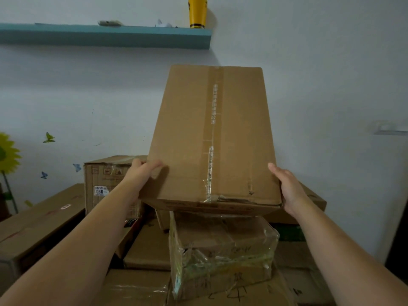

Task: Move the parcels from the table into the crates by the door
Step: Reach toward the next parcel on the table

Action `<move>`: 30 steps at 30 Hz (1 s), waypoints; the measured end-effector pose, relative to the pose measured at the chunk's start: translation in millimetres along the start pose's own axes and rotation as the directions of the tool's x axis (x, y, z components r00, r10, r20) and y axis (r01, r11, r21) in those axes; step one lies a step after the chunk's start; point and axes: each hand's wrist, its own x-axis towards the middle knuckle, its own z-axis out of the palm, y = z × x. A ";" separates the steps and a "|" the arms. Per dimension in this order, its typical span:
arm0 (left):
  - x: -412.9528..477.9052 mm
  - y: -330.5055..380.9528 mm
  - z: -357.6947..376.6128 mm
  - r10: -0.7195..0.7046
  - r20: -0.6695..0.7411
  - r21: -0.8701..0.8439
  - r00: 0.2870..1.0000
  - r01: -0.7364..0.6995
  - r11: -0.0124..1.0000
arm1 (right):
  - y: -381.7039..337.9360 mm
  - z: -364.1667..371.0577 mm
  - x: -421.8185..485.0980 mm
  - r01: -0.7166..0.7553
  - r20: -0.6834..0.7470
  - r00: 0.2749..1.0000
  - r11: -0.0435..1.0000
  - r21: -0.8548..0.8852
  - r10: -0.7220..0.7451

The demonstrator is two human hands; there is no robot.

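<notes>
Holding the big carton [212, 138] directly above the film-wrapped parcel [223, 250] (touching or not, can't tell): left hand [143, 173] curled round its left edge, right hand [287, 188] flat against its right side. Likely risk: flat palm slips, carton tilts and drops onto that parcel.

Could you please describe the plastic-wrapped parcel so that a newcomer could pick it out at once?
Find the tall brown cardboard box that the left hand and right hand hold up before the wall. Directly beneath its near edge, on the pile of flat brown cartons, sits a squat cardboard parcel. Unlike every neighbour, it is swathed in crinkled, shiny clear plastic.
</notes>
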 end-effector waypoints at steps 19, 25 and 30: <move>12.1 -17.0 7.4 0.205 0.001 -0.015 0.979 -0.205 0.979 | -0.2 10.4 6.2 0.160 -0.002 0.987 0.976 -0.150 -0.162; 23.4 -41.1 20.5 0.180 0.006 -0.005 0.984 -0.180 0.984 | 21.2 15.0 17.9 0.073 -0.045 0.995 0.955 -0.287 -0.090; 31.2 -28.1 20.9 0.185 0.006 -0.080 0.983 -0.184 0.980 | 11.3 15.1 21.2 0.139 0.001 0.990 0.953 -0.270 -0.144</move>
